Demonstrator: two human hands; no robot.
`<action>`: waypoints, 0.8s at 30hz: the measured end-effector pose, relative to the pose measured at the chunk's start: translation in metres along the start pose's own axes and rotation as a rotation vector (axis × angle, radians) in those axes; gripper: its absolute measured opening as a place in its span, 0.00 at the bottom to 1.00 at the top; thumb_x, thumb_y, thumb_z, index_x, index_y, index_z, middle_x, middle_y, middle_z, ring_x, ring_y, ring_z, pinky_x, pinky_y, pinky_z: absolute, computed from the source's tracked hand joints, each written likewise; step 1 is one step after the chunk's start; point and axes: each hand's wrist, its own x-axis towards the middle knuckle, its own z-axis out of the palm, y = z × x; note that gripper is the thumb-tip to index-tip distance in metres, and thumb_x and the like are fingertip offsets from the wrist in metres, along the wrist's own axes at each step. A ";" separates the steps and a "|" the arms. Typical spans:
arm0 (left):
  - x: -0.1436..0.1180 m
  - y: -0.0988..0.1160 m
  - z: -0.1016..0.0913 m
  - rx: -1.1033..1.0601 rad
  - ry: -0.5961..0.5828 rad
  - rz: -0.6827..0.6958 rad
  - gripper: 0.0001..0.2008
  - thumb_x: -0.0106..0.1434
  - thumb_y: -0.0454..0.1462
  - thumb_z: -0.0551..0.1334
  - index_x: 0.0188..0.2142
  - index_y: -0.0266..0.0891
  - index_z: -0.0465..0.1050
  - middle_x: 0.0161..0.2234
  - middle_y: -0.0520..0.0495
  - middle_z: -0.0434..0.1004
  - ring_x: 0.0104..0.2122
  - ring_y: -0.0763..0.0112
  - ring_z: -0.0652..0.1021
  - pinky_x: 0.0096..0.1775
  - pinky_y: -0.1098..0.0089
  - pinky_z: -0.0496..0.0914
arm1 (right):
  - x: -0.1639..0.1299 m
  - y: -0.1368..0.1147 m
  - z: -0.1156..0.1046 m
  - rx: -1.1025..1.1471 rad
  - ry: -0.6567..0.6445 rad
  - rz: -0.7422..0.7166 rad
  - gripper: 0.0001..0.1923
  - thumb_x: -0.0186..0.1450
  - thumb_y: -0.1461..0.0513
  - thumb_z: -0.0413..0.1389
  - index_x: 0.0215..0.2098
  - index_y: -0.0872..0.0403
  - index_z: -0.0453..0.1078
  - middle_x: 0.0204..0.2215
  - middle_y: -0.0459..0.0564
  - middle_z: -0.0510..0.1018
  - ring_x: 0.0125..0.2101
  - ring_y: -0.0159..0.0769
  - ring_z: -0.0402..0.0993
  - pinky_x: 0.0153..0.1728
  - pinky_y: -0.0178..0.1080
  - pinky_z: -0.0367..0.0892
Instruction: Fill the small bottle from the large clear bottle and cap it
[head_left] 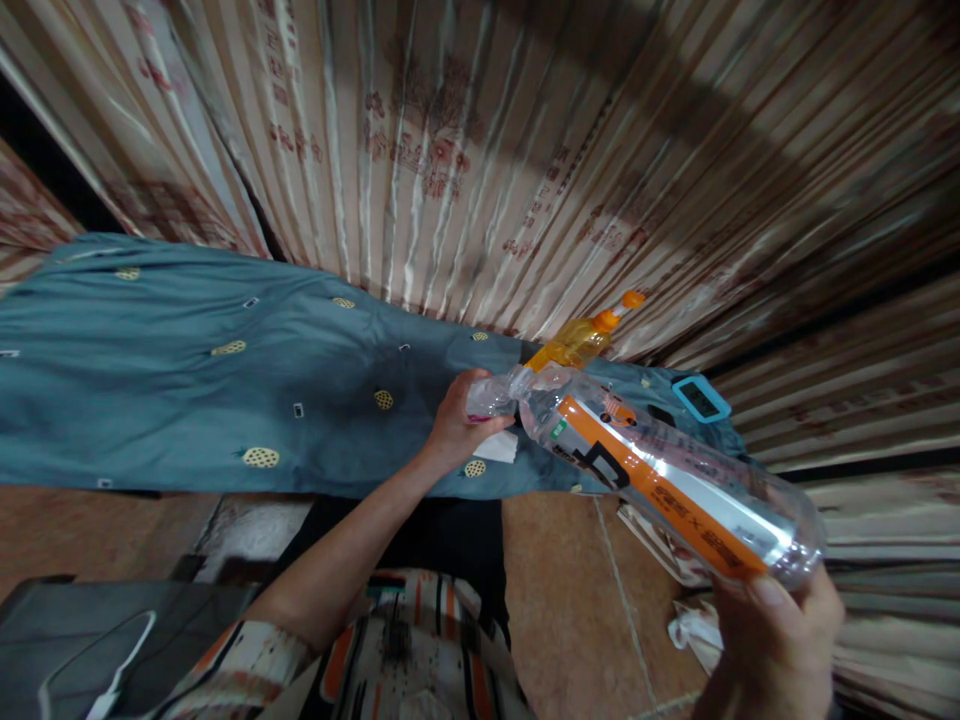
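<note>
Both hands hold one clear plastic bottle (660, 470) slanting above the blue cloth (187, 380): the right hand (772, 630) wraps curled fingers round its base, the left hand (457, 425) pinches its neck. Its label is orange and white, and a yellow spray bottle (577, 340) lies just behind.

- Cloth-covered table (187, 400) ahead; curtain (465, 150) hangs behind it.
- Plastic bottle (660, 470) held above the table's right end, neck toward left hand (457, 425), base in right hand (772, 640).
- Spray bottle (581, 340) behind the plastic bottle, on the table.
- Digital timer (700, 398) right of the spray bottle, near the table's right edge.
</note>
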 end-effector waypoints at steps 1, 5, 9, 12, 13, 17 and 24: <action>0.000 0.000 0.000 0.001 0.003 0.001 0.33 0.52 0.41 0.81 0.55 0.44 0.73 0.53 0.44 0.82 0.55 0.52 0.83 0.60 0.53 0.77 | 0.000 0.000 0.000 -0.010 -0.016 -0.010 0.34 0.55 0.49 0.73 0.57 0.52 0.79 0.53 0.55 0.85 0.54 0.56 0.82 0.64 0.56 0.70; 0.001 -0.001 0.000 0.009 0.008 0.003 0.34 0.52 0.39 0.82 0.55 0.45 0.73 0.54 0.44 0.83 0.55 0.52 0.83 0.60 0.52 0.77 | 0.002 0.003 -0.004 -0.021 -0.029 -0.028 0.32 0.56 0.49 0.72 0.55 0.52 0.79 0.54 0.57 0.84 0.58 0.60 0.80 0.63 0.58 0.70; 0.001 0.000 0.000 0.032 0.006 0.003 0.33 0.52 0.39 0.81 0.55 0.44 0.73 0.54 0.45 0.83 0.54 0.53 0.83 0.60 0.53 0.77 | 0.005 0.005 -0.006 0.002 -0.018 -0.011 0.32 0.54 0.49 0.73 0.54 0.52 0.80 0.55 0.57 0.85 0.62 0.63 0.78 0.67 0.63 0.66; 0.000 0.000 0.000 0.040 0.000 0.008 0.33 0.52 0.39 0.81 0.55 0.44 0.73 0.53 0.44 0.82 0.54 0.53 0.83 0.59 0.53 0.77 | 0.005 0.005 -0.005 -0.024 -0.018 -0.004 0.35 0.54 0.48 0.73 0.56 0.51 0.79 0.56 0.56 0.85 0.62 0.64 0.77 0.69 0.66 0.63; 0.000 0.000 -0.001 0.039 -0.004 0.006 0.33 0.52 0.39 0.81 0.55 0.44 0.73 0.53 0.44 0.82 0.54 0.53 0.83 0.59 0.54 0.78 | 0.005 0.005 -0.005 -0.028 -0.019 -0.004 0.35 0.54 0.48 0.73 0.57 0.51 0.79 0.56 0.56 0.85 0.61 0.63 0.78 0.68 0.65 0.64; 0.000 0.002 -0.001 0.039 -0.017 -0.016 0.33 0.53 0.39 0.80 0.56 0.43 0.73 0.53 0.43 0.82 0.54 0.52 0.83 0.59 0.53 0.78 | 0.006 0.010 -0.010 -0.006 -0.029 -0.047 0.35 0.56 0.48 0.72 0.58 0.53 0.79 0.54 0.56 0.86 0.56 0.59 0.81 0.64 0.59 0.71; 0.001 0.003 -0.002 0.044 -0.005 0.003 0.33 0.52 0.39 0.81 0.55 0.45 0.73 0.54 0.45 0.82 0.55 0.52 0.83 0.60 0.53 0.77 | 0.007 0.007 -0.007 -0.016 -0.026 -0.022 0.35 0.54 0.48 0.73 0.57 0.52 0.79 0.55 0.55 0.85 0.57 0.61 0.81 0.66 0.63 0.68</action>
